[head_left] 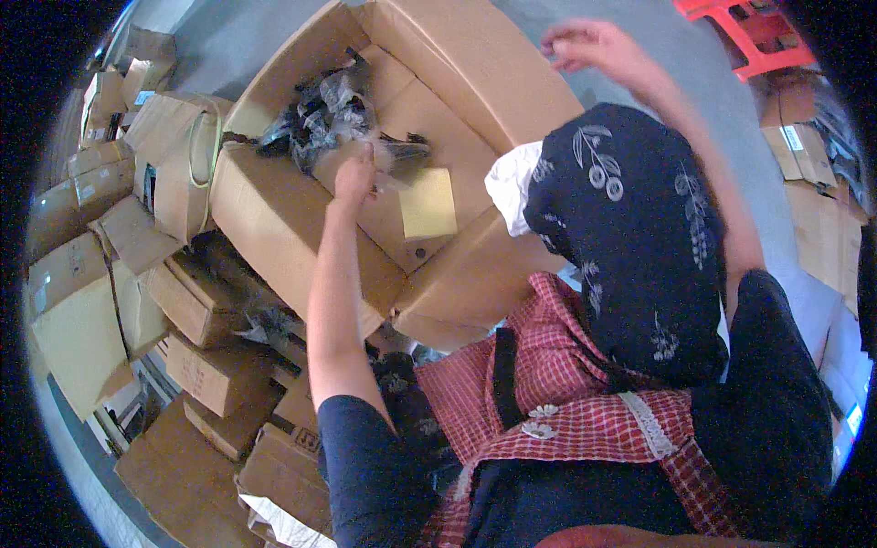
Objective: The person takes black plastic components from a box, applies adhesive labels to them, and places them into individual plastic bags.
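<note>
A large cardboard box point(475, 274) stands in front of me with its flaps spread. Inside, clear plastic bags holding dark parts point(333, 114) lie heaped toward the far left. My left hand point(356, 173) reaches down into the box, its fingers closed at the near edge of the clear plastic; the grip itself is blurred. A yellow sheet point(429, 203) rests on the box bottom, to the right of that hand. Beyond my raised knee, my right hand point(583, 46) is held up past the box's right flap, fingers loosely bent and apart, with nothing seen in it.
Stacked cardboard boxes point(215, 370) crowd the left side. More cartons point(804, 151) stand at the right, below a red plastic stool point(749, 36). My knee in dark printed cloth point(630, 228) rises beside the box, a white cloth point(514, 187) against it. Grey floor point(215, 46) shows behind.
</note>
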Motion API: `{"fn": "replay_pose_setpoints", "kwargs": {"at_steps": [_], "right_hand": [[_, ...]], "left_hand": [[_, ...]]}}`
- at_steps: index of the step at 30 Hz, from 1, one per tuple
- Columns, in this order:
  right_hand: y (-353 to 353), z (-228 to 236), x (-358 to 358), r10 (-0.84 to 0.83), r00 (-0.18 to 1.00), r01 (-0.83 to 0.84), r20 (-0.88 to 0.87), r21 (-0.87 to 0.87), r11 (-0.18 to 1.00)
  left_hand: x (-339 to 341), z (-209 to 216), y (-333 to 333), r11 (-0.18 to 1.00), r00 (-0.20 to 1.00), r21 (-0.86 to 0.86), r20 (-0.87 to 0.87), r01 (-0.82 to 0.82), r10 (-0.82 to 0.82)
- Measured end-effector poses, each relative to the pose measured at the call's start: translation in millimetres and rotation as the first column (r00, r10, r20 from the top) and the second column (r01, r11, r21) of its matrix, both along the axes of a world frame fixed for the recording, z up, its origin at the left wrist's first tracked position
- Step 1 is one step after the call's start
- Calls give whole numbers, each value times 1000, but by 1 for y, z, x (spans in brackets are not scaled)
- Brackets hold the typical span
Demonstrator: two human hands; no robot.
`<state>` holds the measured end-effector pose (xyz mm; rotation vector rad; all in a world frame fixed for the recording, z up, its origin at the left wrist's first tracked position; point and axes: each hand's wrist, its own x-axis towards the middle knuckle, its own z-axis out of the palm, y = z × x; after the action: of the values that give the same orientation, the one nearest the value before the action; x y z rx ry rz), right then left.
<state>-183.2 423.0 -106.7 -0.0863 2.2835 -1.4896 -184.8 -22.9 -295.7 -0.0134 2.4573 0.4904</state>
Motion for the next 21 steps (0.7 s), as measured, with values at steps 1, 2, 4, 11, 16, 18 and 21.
{"fn": "replay_pose_setpoints", "kwargs": {"at_steps": [1,2,4,11,16,18,21], "right_hand": [[-5,26,-5,43,999,-43,-23,25,999],[-18,52,-8,49,998,-51,-48,-44,998],[-46,102,-9,30,994,-46,-106,-154,987],[-131,111,-32,537,844,-529,19,196,826],[-185,81,-24,641,762,-631,94,334,701],[-199,66,-9,648,738,-669,188,327,668],[-237,65,10,688,694,-720,211,204,664]], "left_hand": [[11,36,-2,999,997,31,79,13,-15],[28,45,-7,920,958,284,169,-271,231],[41,80,5,710,891,538,282,-454,356],[56,93,-36,291,668,656,445,-697,597],[61,133,-57,149,602,629,608,-763,517],[54,154,-62,39,588,647,663,-761,463],[72,216,-35,-2,651,742,590,-670,477]]}}
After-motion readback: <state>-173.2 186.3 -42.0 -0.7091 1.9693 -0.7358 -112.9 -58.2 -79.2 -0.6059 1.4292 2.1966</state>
